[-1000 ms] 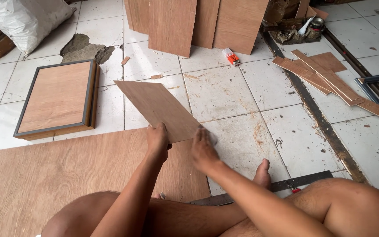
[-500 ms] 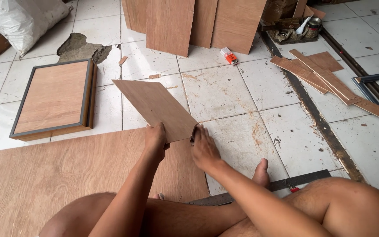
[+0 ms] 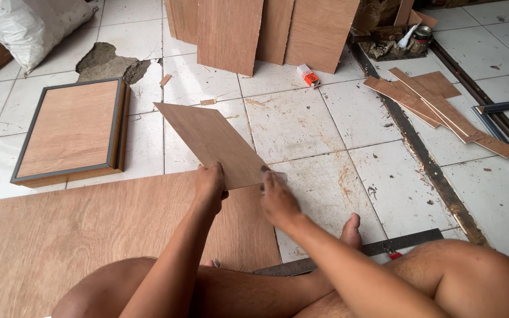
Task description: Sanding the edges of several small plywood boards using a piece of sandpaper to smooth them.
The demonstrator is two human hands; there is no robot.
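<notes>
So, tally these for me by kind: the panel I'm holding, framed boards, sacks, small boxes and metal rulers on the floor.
Thin panel: 1
Framed board: 1
White sack: 1
Small orange-and-white box: 1
Metal ruler: 1
Total: 5

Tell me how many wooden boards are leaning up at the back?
4. They stand side by side along the top edge: a narrow one at far left, a wide one, a narrow one and a wide one at right. More may be hidden behind them.
</notes>
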